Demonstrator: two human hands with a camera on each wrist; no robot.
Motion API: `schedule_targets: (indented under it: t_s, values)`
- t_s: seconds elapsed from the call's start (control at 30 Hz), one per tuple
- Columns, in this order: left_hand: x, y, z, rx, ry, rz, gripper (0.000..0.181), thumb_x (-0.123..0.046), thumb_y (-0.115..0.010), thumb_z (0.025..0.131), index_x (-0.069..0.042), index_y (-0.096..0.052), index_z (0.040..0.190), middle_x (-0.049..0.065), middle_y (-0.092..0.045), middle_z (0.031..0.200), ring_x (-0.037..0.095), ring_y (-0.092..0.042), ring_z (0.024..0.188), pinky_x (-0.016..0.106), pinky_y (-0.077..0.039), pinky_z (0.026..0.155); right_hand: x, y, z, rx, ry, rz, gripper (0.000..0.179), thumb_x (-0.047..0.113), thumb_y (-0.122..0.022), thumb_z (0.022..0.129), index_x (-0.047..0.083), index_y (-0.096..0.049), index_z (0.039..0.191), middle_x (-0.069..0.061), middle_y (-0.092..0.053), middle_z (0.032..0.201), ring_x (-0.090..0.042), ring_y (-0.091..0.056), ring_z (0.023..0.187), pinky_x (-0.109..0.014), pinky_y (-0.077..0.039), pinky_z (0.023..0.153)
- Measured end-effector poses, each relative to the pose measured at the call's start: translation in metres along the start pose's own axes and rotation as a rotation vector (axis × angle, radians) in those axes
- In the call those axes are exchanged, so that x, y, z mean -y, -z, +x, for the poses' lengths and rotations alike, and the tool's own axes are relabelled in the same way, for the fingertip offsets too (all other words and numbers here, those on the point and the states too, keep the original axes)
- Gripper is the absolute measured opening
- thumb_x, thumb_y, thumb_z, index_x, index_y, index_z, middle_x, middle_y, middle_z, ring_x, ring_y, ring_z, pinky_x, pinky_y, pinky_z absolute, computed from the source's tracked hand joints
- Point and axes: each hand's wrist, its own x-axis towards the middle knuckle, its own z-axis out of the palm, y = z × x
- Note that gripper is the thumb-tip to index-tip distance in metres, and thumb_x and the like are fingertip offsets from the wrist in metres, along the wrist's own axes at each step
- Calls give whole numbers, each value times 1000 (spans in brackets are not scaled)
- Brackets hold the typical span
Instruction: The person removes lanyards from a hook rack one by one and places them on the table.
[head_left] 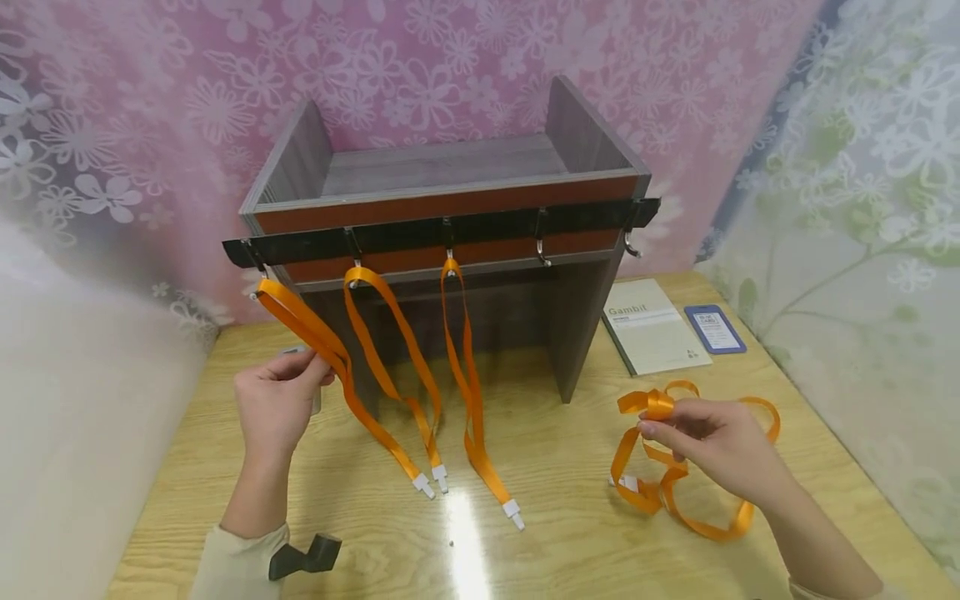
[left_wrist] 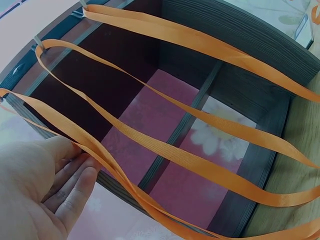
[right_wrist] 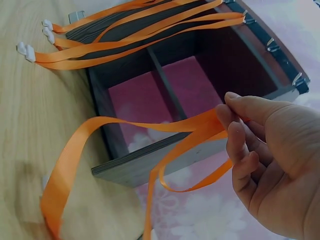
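Note:
Three orange lanyards hang from the hooks at the left and middle of a black hook rail [head_left: 397,239]. At the leftmost one [head_left: 300,321], my left hand [head_left: 273,400] pinches a strap below its hook, thumb and fingertips at the ribbon's edge in the left wrist view. The second lanyard [head_left: 397,321] and the third lanyard [head_left: 471,392] trail down to white clips on the table. To the right, my right hand [head_left: 716,437] pinches a folded part of another lanyard [right_wrist: 200,127] between thumb and index finger. Its loops curl loosely below the hand.
The rail runs along the front of a grey wooden shelf [head_left: 450,167]. Two bare hooks, one a silver hook [head_left: 632,243], are at its right. A notebook [head_left: 652,325] and a blue badge holder [head_left: 715,329] lie on the wooden table [head_left: 375,550]. A grey object is partly hidden behind my left hand.

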Motion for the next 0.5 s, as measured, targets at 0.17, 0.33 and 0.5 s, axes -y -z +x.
schedule_targets:
  t_s: [0.17, 0.33, 0.5]
  values:
    - [0, 0, 1, -6, -19, -1, 20, -14, -79, 85, 5, -79, 92, -13, -71, 61, 9, -70, 55, 20, -59, 61, -11, -4, -1, -6, -24, 19, 5, 12, -76, 89, 16, -76, 86, 4, -62, 61, -15, -55, 50, -25, -37, 39]
    - [1, 0, 0, -3, -9, -13, 20, -13, -79, 86, 5, -79, 93, -12, -72, 62, 8, -70, 55, 20, -59, 62, -26, -9, -6, -11, -68, 65, 4, 12, -73, 92, 12, -77, 92, 3, -73, 73, -13, -57, 52, -27, -33, 36]
    - [2, 0, 0, -8, -20, -12, 19, -13, -80, 85, 5, -79, 92, -12, -71, 61, 7, -70, 55, 20, -59, 61, -38, -17, -10, -16, -133, 85, 9, 18, -70, 95, 12, -77, 92, 2, -76, 81, -14, -58, 55, -27, -33, 35]
